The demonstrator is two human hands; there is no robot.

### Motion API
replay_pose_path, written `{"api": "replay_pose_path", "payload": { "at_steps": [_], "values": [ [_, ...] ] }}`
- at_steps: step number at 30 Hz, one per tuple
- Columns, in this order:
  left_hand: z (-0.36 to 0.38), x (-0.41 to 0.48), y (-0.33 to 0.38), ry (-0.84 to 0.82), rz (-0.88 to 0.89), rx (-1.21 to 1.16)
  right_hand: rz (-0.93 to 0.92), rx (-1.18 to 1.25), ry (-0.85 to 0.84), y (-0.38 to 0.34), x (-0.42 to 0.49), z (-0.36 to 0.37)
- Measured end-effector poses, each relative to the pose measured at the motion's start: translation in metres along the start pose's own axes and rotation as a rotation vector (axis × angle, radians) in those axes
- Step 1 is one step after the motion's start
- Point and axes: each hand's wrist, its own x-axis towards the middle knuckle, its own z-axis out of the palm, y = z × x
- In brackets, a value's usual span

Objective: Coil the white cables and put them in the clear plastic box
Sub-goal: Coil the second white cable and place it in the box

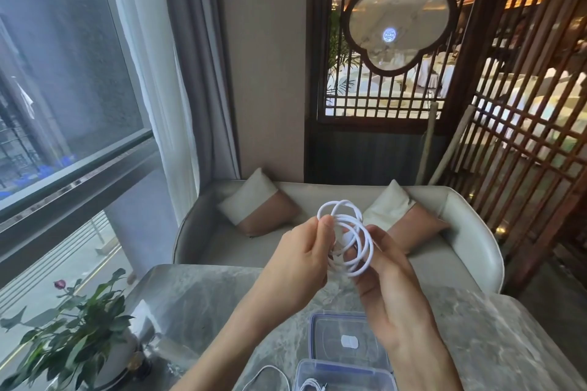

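A white cable [362, 251] wound into several loops hangs in the air above the table between both hands. My left hand [301, 260] pinches the coil at its upper left with thumb and fingers. My right hand [390, 282] holds the coil's lower right side, fingers curled behind the loops. Below, at the frame's bottom edge, stands the clear plastic box [344, 374] with a bit of white cable inside. Its clear lid [347, 338] with a blue rim lies flat just behind it. Another white cable [270, 373] lies loose on the table to the left of the box.
The grey marble table [203, 305] carries a potted plant [79, 336] with a dark red bud at the near left. Behind the table stands a pale sofa [467, 232] with two cushions. A window is on the left, a wooden lattice screen on the right.
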Motion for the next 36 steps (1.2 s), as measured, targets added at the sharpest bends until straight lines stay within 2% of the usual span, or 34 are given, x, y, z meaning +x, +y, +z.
{"api": "replay_pose_path", "payload": {
  "at_steps": [6, 9, 13, 16, 20, 23, 28, 31, 36],
  "values": [
    [0.0, -0.003, 0.0, 0.113, 0.029, 0.08, -0.091, -0.062, 0.028, 0.008, -0.007, 0.006],
    [-0.003, -0.004, 0.0, 0.098, 0.039, 0.157, 0.019, -0.037, 0.019, 0.009, -0.004, 0.003],
    [-0.001, -0.006, -0.005, 0.168, 0.149, 0.393, 0.123, -0.003, 0.031, 0.01, -0.004, -0.002],
    [0.001, -0.006, -0.007, 0.141, 0.181, 0.376, 0.059, -0.044, 0.034, 0.017, -0.001, -0.002],
    [0.001, -0.004, -0.01, 0.094, 0.12, 0.31, 0.067, 0.08, 0.071, 0.026, 0.004, -0.003],
    [0.008, -0.003, -0.015, 0.145, 0.089, 0.3, 0.101, 0.158, 0.119, 0.033, 0.006, -0.003],
    [0.016, 0.002, -0.022, 0.245, 0.177, 0.406, -0.074, 0.041, 0.259, 0.041, 0.008, -0.002],
    [0.013, 0.006, -0.022, 0.299, 0.21, 0.359, -0.156, -0.045, 0.214, 0.041, 0.005, 0.005],
    [0.009, 0.004, -0.024, 0.22, 0.173, 0.227, -0.068, 0.006, 0.208, 0.034, 0.008, -0.001]
  ]
}}
